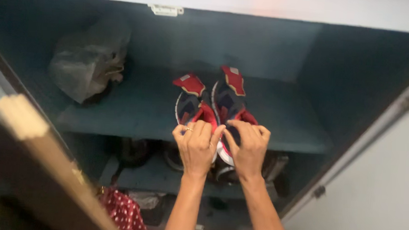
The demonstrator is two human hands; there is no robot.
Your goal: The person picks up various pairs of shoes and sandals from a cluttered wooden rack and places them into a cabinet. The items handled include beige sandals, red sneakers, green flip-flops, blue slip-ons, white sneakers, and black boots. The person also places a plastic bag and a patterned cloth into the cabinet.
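A pair of red, navy and white sneakers stands side by side at the front edge of a dark teal cupboard shelf (133,115), toes pointing inward. My left hand (197,145), with a ring on one finger, grips the heel of the left sneaker (190,100). My right hand (248,146) grips the heel of the right sneaker (229,95). Both hands touch each other at the fingertips, and the heels are hidden under them.
A grey plastic bag (87,60) holding something sits at the shelf's back left. Darker shoes (136,151) fill the lower shelf. A red polka-dot cloth (122,214) lies at the bottom. The cupboard doors (32,137) stand open left and right.
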